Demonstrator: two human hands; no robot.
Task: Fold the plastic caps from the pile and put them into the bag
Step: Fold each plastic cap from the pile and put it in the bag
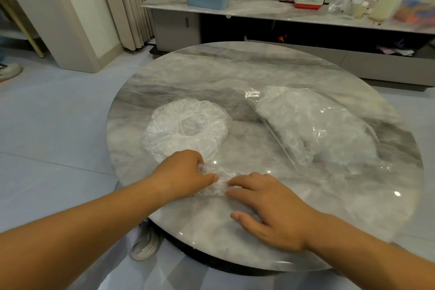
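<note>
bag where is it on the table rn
In the head view the bag lies on the table's right half, right of the pile and beyond the right hand pressing a cap.

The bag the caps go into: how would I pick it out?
Start at the round marble table. On its right half lies the bag. Unlike the round pile of caps to its left, it is long, clear-walled and stuffed with white.

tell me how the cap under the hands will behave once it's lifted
The cap is thin, crinkled clear film, so likely floppy and very light. It bunches between the left hand and right hand, so the fold may spring open if released. On the glossy table it probably slides easily.
</note>
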